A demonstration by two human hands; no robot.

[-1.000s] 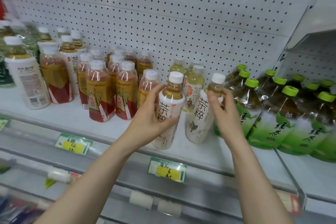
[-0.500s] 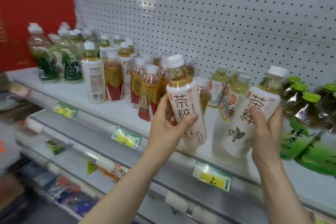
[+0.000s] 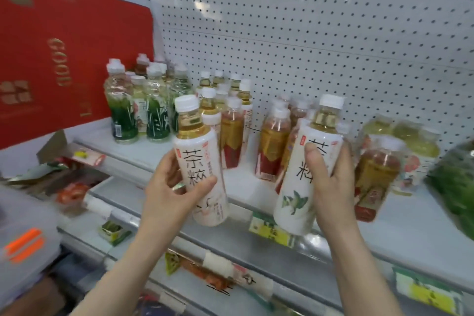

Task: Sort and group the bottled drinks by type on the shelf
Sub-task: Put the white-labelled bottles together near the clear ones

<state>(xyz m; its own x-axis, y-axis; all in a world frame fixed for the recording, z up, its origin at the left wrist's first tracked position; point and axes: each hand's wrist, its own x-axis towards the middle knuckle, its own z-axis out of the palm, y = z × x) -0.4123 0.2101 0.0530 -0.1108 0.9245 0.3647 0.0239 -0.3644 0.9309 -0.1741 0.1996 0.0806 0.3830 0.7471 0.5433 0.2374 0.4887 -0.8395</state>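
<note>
My left hand (image 3: 170, 191) grips a white-labelled tea bottle (image 3: 197, 159) with a white cap, lifted in front of the shelf (image 3: 241, 188). My right hand (image 3: 329, 182) grips a second white-labelled tea bottle (image 3: 307, 161), tilted slightly and also off the shelf. Behind them stand red-and-gold labelled bottles (image 3: 272, 143), more white-labelled bottles (image 3: 241, 95) further back, and green-labelled bottles (image 3: 123, 110) at the far left of the shelf.
A red carton (image 3: 51, 59) stands left of the shelf. Green-capped bottles (image 3: 454, 179) blur at the right edge beside floral-labelled ones (image 3: 415, 161). Yellow price tags (image 3: 272, 231) line the shelf rail. A pegboard wall (image 3: 307, 20) backs the shelf; lower shelves hold packaged goods.
Both hands have lifted their white-labelled bottles off the shelf and carried them leftward. The view has swung left, bringing the red carton and green-labelled bottles into sight.
</note>
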